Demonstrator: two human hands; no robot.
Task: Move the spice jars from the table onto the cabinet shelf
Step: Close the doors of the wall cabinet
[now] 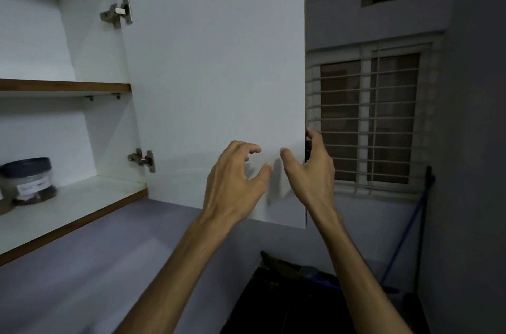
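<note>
A spice jar [34, 181] with a dark blue lid and a white label stands on the lower cabinet shelf [82, 205] at the far left; part of another jar shows at the frame's left edge. The white cabinet door [213, 65] stands open. My right hand [312, 169] grips the door's free right edge, thumb on the inner face, fingers wrapped around the edge. My left hand [235, 180] hovers in front of the door's inner face, fingers spread and curled, holding nothing. The table is out of view.
An upper shelf [65, 86] holds nothing visible. Two metal hinges [142, 160] join door and cabinet. A barred window [369, 120] is at the right, with a blue broom handle [410, 227] leaning by the wall. Dark objects [287, 292] lie below.
</note>
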